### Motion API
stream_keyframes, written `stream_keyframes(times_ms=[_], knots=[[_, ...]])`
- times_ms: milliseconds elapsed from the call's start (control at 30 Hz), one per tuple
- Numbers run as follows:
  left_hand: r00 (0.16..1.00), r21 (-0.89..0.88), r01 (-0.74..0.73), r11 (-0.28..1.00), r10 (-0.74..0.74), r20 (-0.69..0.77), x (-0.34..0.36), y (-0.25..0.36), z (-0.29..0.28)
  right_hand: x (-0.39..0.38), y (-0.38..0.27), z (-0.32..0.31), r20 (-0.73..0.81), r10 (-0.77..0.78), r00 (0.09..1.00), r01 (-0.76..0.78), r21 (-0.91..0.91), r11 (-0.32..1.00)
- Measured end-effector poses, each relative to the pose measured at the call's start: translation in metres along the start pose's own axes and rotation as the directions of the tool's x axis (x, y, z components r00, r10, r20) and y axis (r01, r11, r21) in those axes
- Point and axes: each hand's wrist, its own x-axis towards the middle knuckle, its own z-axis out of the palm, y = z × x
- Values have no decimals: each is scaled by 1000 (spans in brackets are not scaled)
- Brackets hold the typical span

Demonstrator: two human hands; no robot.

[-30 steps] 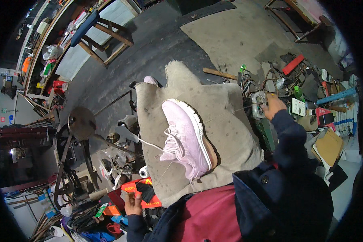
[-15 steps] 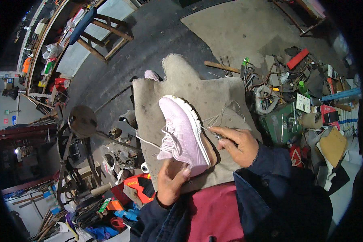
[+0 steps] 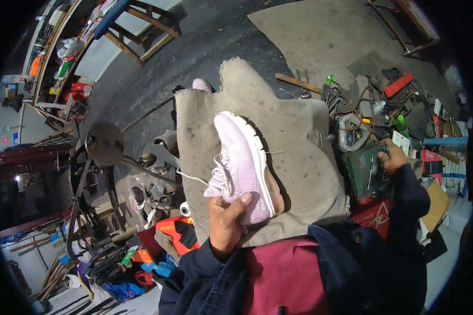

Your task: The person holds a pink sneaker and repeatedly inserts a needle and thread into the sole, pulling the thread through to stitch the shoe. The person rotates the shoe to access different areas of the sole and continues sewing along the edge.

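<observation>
A pale pink sneaker [image 3: 241, 165] with a white sole lies tilted on its side on the grey-beige cloth [image 3: 299, 210] over my lap, toe pointing away. My left hand [image 3: 226, 220] grips its heel end and collar, thumb on the upper near the heel. Loose laces [image 3: 220, 181] hang at its left. From the sole's edge a thin thread [image 3: 286, 151] stretches right across the cloth. Off to the right, my right hand [image 3: 394, 158] is over the green metal box [image 3: 360, 170], fingers curled; whatever they hold is hidden.
A second pink shoe [image 3: 201, 84] shows past the cloth's far edge. Right of the cloth are piled tools, wire and a green bottle [image 3: 402, 126]. To the left stands a metal stand with a round plate [image 3: 104, 144]. A stool [image 3: 136, 29] is farther off.
My right hand has left the shoe's sole, where it held a small metal-tipped tool, and moved right to the green box. The thread's loops are drawn out straighter. My left hand keeps its grip.
</observation>
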Motion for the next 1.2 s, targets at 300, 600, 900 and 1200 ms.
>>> stream_keyframes(times_ms=[300, 600, 900, 1200], knots=[[1000, -12, -27, 1000, 27, 16, 1, -1, 0, -61, -232, -2, -177, -490, 853, 429, 773, 468], [998, -37, -28, 999, 30, 52, 3, -2, -2, -54, -237, 2, -130, -520, 844, 413, 775, 478], [997, 27, -7, 1000, 4, 80, 1, -2, -5, -50, -236, 3, -125, -546, 829, 437, 754, 490], [978, 317, -85, 945, 19, 206, 7, -6, -4, 10, -242, -53, 418, -608, 675, 129, 744, 655]])
